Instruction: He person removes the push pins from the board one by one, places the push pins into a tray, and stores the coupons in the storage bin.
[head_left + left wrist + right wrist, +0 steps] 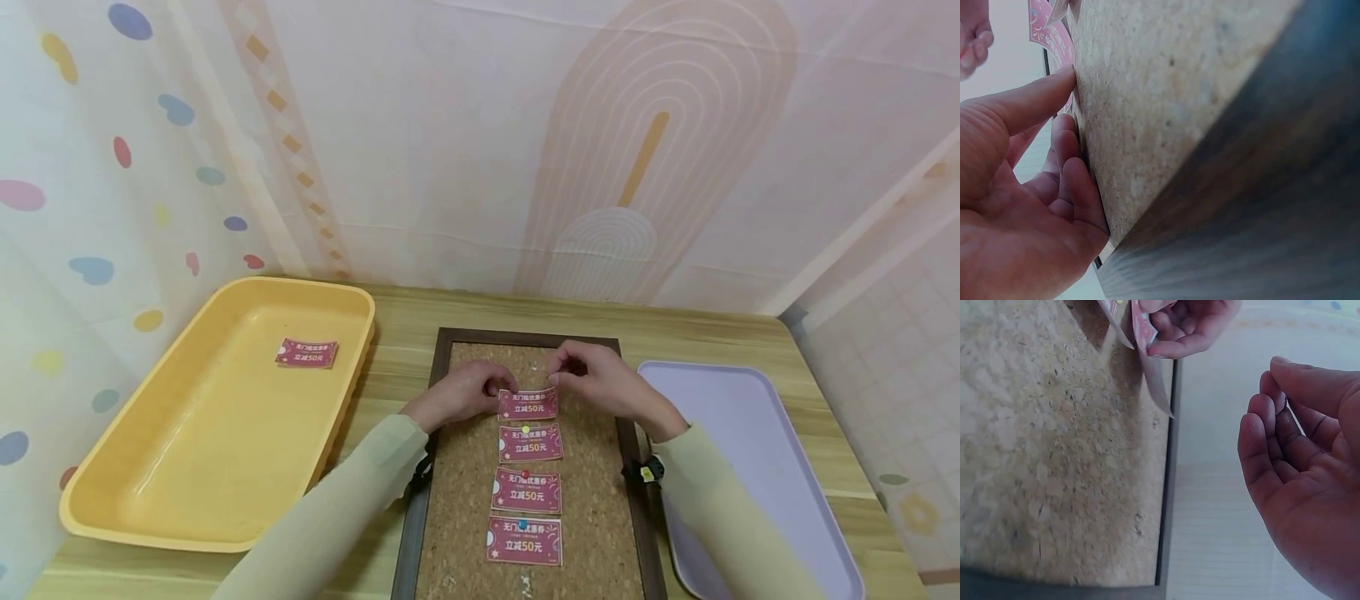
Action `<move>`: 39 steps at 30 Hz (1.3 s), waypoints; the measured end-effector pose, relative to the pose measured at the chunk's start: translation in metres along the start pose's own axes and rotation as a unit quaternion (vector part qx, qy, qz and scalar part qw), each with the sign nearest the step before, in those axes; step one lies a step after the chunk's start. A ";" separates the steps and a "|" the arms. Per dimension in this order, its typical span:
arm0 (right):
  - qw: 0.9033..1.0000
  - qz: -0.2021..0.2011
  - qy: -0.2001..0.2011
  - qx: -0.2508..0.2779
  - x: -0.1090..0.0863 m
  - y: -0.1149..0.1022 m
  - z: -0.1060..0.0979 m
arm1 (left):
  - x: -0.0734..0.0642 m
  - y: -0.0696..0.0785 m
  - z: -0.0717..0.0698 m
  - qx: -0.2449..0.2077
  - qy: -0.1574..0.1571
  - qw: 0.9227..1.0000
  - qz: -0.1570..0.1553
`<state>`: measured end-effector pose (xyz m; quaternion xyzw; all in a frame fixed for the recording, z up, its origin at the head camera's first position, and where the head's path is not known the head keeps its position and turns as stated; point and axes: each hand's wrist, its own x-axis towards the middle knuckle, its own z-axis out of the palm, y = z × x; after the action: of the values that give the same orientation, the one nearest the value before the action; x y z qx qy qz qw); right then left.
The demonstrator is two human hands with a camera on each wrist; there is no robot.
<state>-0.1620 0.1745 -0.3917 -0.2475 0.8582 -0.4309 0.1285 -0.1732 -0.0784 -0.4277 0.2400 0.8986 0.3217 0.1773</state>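
My left hand (465,393) pinches the left side of the top pink coupon (528,407) over a framed cork board (461,508). In the right wrist view this coupon (1141,331) bends, its free end standing off the cork. My right hand (600,382) hovers by the coupon's upper right corner, thumb and fingertips brought together; I cannot tell whether something small is between them. Below, three matching coupons run down the board in a column, with a yellow pushpin (526,430), a red pushpin (525,473) and a blue pushpin (522,524) at their top edges.
A yellow tray (202,417) on the left holds one more coupon (307,352). To the right, a lilac tray (757,442) lies partly under my right forearm. Patterned curtains (450,150) rise behind the wooden table (405,333).
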 end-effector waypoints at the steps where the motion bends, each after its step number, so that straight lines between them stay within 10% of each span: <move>1: 1.000 -0.001 0.003 -0.002 -0.003 -0.001 -0.001 | 0.000 0.000 0.000 0.000 0.001 1.000 -0.001; 39: 0.990 0.006 0.126 -0.069 -0.111 0.031 -0.056 | -0.001 0.001 0.000 -0.015 -0.004 1.000 -0.007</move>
<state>-0.1025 0.2879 -0.3824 -0.1948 0.8968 -0.3973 0.0045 -0.1724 -0.0782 -0.4271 0.2323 0.8946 0.3329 0.1867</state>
